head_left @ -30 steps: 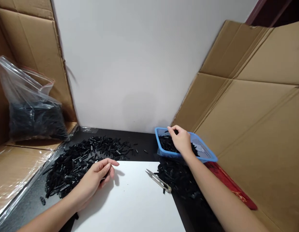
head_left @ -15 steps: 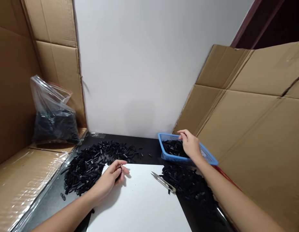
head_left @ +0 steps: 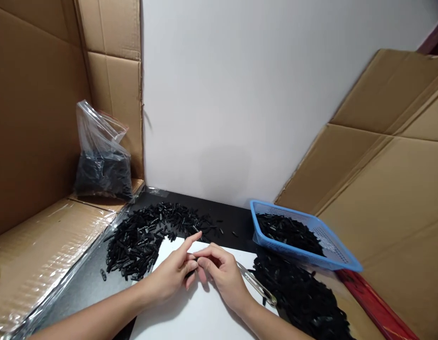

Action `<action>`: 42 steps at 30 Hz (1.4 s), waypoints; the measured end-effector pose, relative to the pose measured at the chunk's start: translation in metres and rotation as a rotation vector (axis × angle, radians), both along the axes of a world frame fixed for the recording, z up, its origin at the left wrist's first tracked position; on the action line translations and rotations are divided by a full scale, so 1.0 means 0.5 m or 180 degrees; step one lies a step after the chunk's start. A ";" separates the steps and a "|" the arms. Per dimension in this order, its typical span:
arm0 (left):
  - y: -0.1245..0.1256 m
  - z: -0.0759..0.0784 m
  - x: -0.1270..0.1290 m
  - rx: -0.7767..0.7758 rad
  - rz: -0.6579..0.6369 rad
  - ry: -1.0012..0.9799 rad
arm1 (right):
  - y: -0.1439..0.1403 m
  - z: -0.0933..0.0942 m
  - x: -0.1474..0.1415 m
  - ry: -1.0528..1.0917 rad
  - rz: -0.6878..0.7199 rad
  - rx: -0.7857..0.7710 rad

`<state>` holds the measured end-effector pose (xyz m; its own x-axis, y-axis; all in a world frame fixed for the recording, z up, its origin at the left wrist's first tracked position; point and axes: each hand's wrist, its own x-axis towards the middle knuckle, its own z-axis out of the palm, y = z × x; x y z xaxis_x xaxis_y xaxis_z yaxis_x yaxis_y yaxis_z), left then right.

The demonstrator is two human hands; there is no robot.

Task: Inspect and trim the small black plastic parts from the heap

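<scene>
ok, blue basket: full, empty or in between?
In between. The blue basket holds a heap of black pieces, but its right end shows bare mesh. Can't tell how deep the heap is.

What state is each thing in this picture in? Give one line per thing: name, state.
Left hand: closed on a small black piece, mostly hidden
Right hand: pinching at the same piece
Snips: lying beside the right hand, blade tips hidden
White board: flat, partly covered
Blue basket: open-topped, partly filled
Clear bag: standing, lower part filled, top slack
Left pile: loose, spread out
Right pile: heaped
Right cardboard: creased
</scene>
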<state>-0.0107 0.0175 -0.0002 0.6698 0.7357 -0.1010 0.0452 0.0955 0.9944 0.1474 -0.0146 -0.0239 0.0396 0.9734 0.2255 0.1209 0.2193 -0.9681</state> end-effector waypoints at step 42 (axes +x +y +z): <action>0.003 -0.025 0.023 -0.0774 0.0677 -0.0367 | 0.005 -0.021 0.042 0.0972 -0.0026 -0.0628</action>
<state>0.0008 0.0189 -0.0126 0.5213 0.8237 -0.2232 -0.1126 0.3256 0.9388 0.1685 -0.0122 -0.0344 0.0842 0.9964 0.0099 -0.1792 0.0249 -0.9835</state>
